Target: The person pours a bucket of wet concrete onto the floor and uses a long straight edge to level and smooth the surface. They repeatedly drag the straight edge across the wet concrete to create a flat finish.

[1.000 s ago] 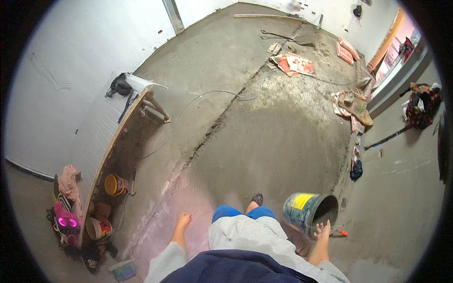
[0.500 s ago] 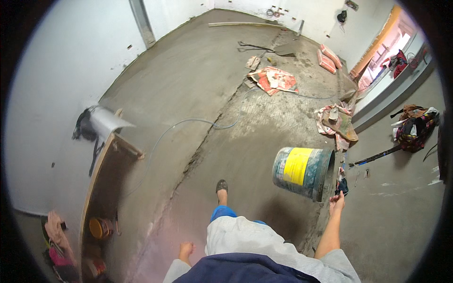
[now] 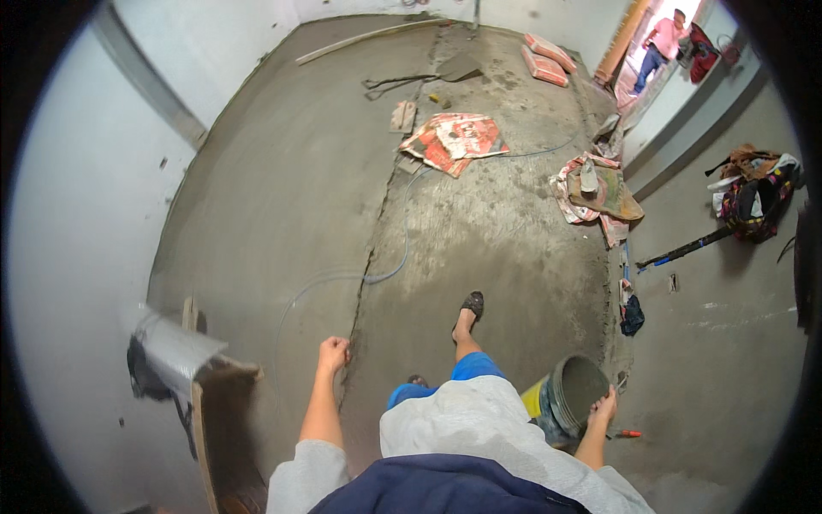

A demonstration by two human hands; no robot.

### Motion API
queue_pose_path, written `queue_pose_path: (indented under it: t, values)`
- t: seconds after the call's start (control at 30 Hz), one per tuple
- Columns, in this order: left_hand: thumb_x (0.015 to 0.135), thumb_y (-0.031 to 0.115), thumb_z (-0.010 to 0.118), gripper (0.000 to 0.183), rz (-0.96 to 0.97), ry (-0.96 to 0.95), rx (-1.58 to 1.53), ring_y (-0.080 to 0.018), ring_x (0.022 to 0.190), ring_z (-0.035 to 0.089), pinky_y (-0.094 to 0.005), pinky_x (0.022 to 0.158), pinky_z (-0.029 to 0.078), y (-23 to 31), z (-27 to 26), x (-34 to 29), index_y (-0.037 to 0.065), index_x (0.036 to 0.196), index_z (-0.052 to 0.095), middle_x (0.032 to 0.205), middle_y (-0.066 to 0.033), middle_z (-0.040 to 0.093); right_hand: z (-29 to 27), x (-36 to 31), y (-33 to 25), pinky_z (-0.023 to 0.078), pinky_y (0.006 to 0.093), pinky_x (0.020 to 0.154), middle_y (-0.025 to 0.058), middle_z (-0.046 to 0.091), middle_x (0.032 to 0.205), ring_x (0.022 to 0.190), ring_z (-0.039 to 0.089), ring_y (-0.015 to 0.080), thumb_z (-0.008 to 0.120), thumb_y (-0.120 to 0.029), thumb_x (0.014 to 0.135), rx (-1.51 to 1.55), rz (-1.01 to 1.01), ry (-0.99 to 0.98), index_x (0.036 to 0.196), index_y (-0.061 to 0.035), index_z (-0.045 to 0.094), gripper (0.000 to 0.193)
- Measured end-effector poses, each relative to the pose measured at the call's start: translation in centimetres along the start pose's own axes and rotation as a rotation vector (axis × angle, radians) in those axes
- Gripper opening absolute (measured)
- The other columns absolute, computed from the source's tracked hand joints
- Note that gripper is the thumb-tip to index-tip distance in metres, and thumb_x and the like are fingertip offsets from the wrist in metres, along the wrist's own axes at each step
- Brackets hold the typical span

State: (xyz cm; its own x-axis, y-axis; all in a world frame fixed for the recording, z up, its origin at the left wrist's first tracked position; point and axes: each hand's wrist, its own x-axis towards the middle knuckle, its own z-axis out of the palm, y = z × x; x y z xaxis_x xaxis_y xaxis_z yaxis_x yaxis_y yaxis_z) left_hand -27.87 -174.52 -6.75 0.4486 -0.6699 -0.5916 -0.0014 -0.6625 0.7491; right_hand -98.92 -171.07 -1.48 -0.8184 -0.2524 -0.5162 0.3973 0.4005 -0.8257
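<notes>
Beside my right leg hangs a dark green bucket (image 3: 555,420) with a yellow label, its mouth tilted up and toward the right. My right hand (image 3: 603,408) is closed at the bucket's right edge; whether it grips the rim or the handle I cannot tell. The inside looks grey, with no contents I can make out. A small red-tipped thing (image 3: 629,434) shows just beyond that hand. My left hand (image 3: 335,353) is loosely curled in front of me at the left, with nothing visible in it.
Ahead lie a torn red-and-white sack (image 3: 458,141), a shovel (image 3: 458,67) and stacked sacks (image 3: 546,60). A grey hose (image 3: 404,248) crosses the floor seam. A wooden board structure (image 3: 205,428) stands left; a bag (image 3: 758,197) hangs right. In the doorway is a person (image 3: 664,43).
The bucket has swung back from ahead to beside my right leg, its mouth now turned up. My left hand has come forward and up. I have stepped on, and a person now shows in the doorway.
</notes>
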Motion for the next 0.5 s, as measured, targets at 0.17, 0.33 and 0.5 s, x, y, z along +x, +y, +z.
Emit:
queue_pose_path:
  t: [0.17, 0.33, 0.5]
  values:
    - [0.084, 0.011, 0.063, 0.015, -0.115, -0.012, 0.337, -0.0189, 0.055, 0.059, -0.0336, 0.048, 0.047, 0.3, 4.2, 7.9, -0.004, 0.085, 0.064, 0.069, -0.0114, 0.064, 1.6, 5.7, -0.3, 0.043, 0.0375, 0.063, 0.0052, 0.057, 0.078, 0.065, 0.051, 0.0221, 0.064, -0.036, 0.086, -0.177, -0.179, 0.240, 0.085, 0.0032, 0.064, 0.039]
    - [0.078, 0.010, 0.069, 0.014, -0.338, -0.040, 0.476, -0.0220, 0.062, 0.061, -0.0383, 0.057, 0.049, 7.7, 12.5, 10.2, -0.004, 0.076, 0.068, 0.069, -0.0119, 0.065, 5.1, 9.9, -3.4, 0.042, 0.0390, 0.070, 0.0073, 0.058, 0.074, 0.068, 0.051, 0.0213, 0.065, -0.032, 0.085, -0.320, -0.072, 0.297, 0.074, 0.0036, 0.059, 0.038]
    - [0.082, 0.014, 0.068, 0.018, -0.032, 0.049, 0.351, -0.0212, 0.060, 0.063, -0.0349, 0.056, 0.050, 18.0, 19.4, 20.1, -0.004, 0.079, 0.069, 0.068, -0.0153, 0.066, 17.6, 13.6, -7.2, 0.035, 0.0374, 0.052, 0.0011, 0.039, 0.058, 0.054, 0.041, 0.0161, 0.065, -0.024, 0.086, -0.248, -0.125, 0.240, 0.063, -0.0063, 0.045, 0.035]
